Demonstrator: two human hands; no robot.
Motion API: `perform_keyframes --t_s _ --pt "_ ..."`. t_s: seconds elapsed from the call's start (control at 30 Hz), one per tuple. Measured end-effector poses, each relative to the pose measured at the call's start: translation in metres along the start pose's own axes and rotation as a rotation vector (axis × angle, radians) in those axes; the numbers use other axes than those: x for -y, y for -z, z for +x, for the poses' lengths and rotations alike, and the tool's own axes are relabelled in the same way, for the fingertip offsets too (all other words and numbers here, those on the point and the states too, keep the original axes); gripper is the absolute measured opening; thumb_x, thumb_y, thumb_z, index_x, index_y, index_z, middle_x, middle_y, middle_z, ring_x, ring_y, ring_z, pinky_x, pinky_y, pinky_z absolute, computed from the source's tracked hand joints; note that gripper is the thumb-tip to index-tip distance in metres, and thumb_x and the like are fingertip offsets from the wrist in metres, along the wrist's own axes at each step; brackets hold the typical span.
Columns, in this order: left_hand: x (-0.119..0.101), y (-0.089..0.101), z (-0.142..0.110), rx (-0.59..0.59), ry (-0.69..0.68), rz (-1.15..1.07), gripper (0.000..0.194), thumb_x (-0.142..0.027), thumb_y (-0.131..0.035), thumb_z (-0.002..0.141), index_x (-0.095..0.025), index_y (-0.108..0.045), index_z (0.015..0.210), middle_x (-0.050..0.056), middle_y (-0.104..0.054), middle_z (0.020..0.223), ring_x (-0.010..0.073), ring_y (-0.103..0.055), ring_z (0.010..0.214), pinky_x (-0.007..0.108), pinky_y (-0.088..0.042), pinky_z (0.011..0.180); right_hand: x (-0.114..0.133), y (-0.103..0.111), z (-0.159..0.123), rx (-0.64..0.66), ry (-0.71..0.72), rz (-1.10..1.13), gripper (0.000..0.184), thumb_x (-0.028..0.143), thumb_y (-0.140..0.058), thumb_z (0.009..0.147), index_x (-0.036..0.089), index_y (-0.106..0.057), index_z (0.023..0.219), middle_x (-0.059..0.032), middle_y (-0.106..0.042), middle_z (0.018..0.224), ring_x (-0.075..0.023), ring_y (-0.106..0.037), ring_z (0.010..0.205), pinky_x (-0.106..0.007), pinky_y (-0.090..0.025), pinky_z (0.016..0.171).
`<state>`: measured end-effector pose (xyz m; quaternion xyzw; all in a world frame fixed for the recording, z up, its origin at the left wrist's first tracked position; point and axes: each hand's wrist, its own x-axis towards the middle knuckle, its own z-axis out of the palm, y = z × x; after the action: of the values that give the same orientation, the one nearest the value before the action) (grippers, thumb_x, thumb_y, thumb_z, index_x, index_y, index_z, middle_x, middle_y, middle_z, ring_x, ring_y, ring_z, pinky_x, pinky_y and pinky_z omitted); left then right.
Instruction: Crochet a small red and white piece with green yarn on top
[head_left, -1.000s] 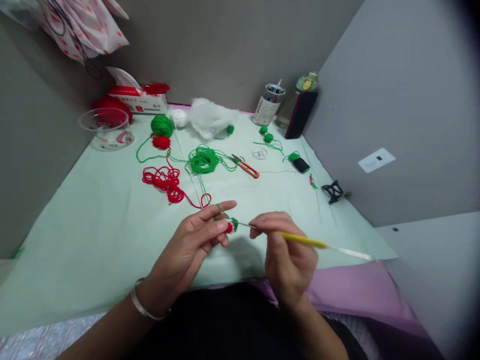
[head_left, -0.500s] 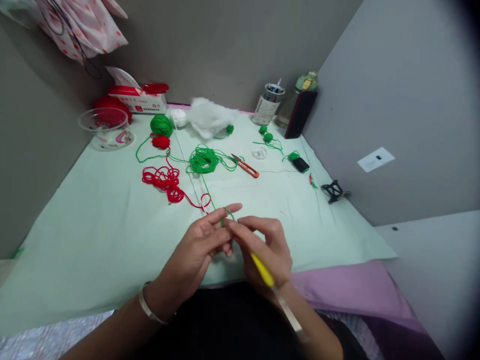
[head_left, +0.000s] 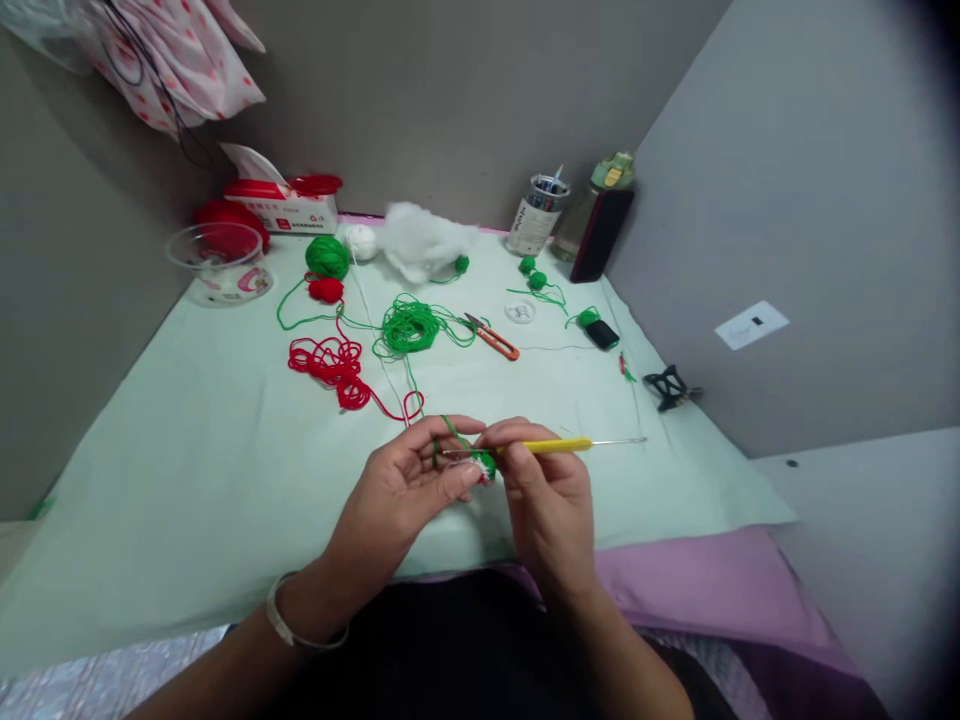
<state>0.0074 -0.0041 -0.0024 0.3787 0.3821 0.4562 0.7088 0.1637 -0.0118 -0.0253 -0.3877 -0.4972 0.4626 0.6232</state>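
Note:
My left hand (head_left: 409,490) pinches a small crochet piece (head_left: 486,466) in green, white and red between thumb and fingers. Green yarn runs over its raised forefinger and back to a loose green coil (head_left: 409,325). A yellow-handled crochet hook (head_left: 555,444) lies nearly level in my right hand (head_left: 551,490), gripped between thumb and forefinger. The hook's thin metal tip reaches left to the crochet piece; whether it passes through a stitch I cannot tell. A bare metal end sticks out to the right. Red yarn (head_left: 330,365) lies in loops beyond my left hand.
Orange thread snips (head_left: 493,338) lie past my hands. Further back are a green yarn ball (head_left: 327,257), white stuffing (head_left: 420,243), a clear tub (head_left: 225,275), a pen can (head_left: 537,215) and a bottle (head_left: 611,172). A black claw clip (head_left: 673,388) sits at the right.
The hook has swung from pointing down toward my right forearm to nearly level. My right hand has turned, and the crochet piece now shows between my hands.

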Motion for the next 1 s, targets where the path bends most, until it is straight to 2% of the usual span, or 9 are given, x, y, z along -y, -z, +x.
perform_keyframes --t_s 0.17,0.3,0.37,0.47,0.6,0.67,0.77,0.87,1.0 --pt "-0.001 -0.003 0.003 -0.004 -0.008 -0.072 0.038 -0.03 -0.088 0.084 -0.019 -0.077 0.119 0.003 -0.072 0.087 0.0143 -0.065 0.079 0.024 -0.054 0.071 0.003 -0.002 0.001 0.013 0.064 0.028 0.015 0.032 -0.068 0.101 0.026 -0.082 0.101 -0.0053 -0.074 0.097 -0.0157 -0.066 0.077 -0.028 -0.056 0.065" --pt "-0.004 -0.003 0.005 -0.022 0.018 -0.123 0.042 -0.025 -0.09 0.08 -0.019 -0.078 0.119 0.001 -0.067 0.079 0.0134 -0.061 0.075 0.021 -0.046 0.061 0.004 -0.003 0.0 0.024 0.127 -0.012 0.015 0.028 -0.068 0.101 0.027 -0.083 0.104 -0.0047 -0.071 0.099 -0.0146 -0.065 0.077 -0.03 -0.056 0.069" --pt "-0.005 -0.001 0.005 0.008 0.081 -0.174 0.045 -0.025 -0.092 0.077 -0.018 -0.079 0.12 0.001 -0.066 0.078 0.014 -0.061 0.074 0.021 -0.042 0.057 0.005 -0.001 0.001 0.021 0.086 0.029 0.015 0.031 -0.069 0.101 0.026 -0.083 0.102 -0.0043 -0.07 0.097 -0.0144 -0.065 0.073 -0.03 -0.057 0.067" --pt "-0.006 0.005 0.005 0.105 0.168 -0.248 0.046 -0.025 -0.093 0.076 -0.018 -0.08 0.12 0.001 -0.065 0.079 0.01 -0.054 0.065 0.02 -0.037 0.054 0.009 0.005 0.008 0.0 -0.056 0.159 0.018 0.038 -0.073 0.097 0.023 -0.079 0.092 -0.0026 -0.068 0.084 -0.0133 -0.063 0.064 -0.027 -0.056 0.059" --pt "-0.006 0.009 0.005 0.175 0.184 -0.268 0.036 -0.028 -0.093 0.078 -0.018 -0.082 0.111 -0.002 -0.06 0.075 0.0066 -0.046 0.058 0.021 -0.037 0.053 0.013 0.008 0.014 -0.009 -0.251 0.302 0.023 0.042 -0.08 0.089 0.02 -0.075 0.082 -0.0005 -0.064 0.073 -0.01 -0.055 0.056 -0.021 -0.049 0.05" --pt "-0.005 0.007 0.005 0.176 0.148 -0.21 0.033 -0.028 -0.092 0.079 -0.018 -0.08 0.109 0.0 -0.065 0.078 0.0094 -0.053 0.064 0.022 -0.041 0.057 0.014 0.005 0.014 0.01 -0.272 0.333 0.024 0.043 -0.081 0.088 0.021 -0.074 0.082 0.0 -0.064 0.072 -0.0098 -0.054 0.055 -0.021 -0.048 0.05" --pt "-0.006 0.003 0.004 0.134 0.059 -0.088 0.027 -0.027 -0.09 0.082 -0.019 -0.074 0.102 0.004 -0.074 0.086 0.0161 -0.066 0.081 0.024 -0.048 0.068 0.013 -0.001 0.012 0.018 -0.225 0.278 0.026 0.045 -0.081 0.088 0.021 -0.075 0.083 -0.0004 -0.065 0.073 -0.0113 -0.056 0.057 -0.024 -0.052 0.052" --pt "-0.015 0.0 0.008 0.113 -0.054 0.006 0.019 -0.03 -0.084 0.089 -0.02 -0.068 0.095 0.003 -0.075 0.085 0.0167 -0.068 0.082 0.027 -0.051 0.076 0.014 -0.004 0.018 0.025 -0.158 0.195 0.024 0.046 -0.079 0.09 0.022 -0.077 0.088 -0.0008 -0.067 0.075 -0.0132 -0.06 0.06 -0.027 -0.055 0.056" --pt "-0.037 0.003 0.026 0.097 -0.26 0.225 0.014 -0.033 -0.073 0.097 -0.021 -0.07 0.091 0.002 -0.072 0.085 0.0188 -0.067 0.086 0.031 -0.051 0.084 0.022 -0.007 0.046 0.07 -0.069 0.127 0.023 0.046 -0.077 0.092 0.023 -0.079 0.093 -0.0008 -0.069 0.076 -0.0142 -0.063 0.064 -0.029 -0.057 0.06"
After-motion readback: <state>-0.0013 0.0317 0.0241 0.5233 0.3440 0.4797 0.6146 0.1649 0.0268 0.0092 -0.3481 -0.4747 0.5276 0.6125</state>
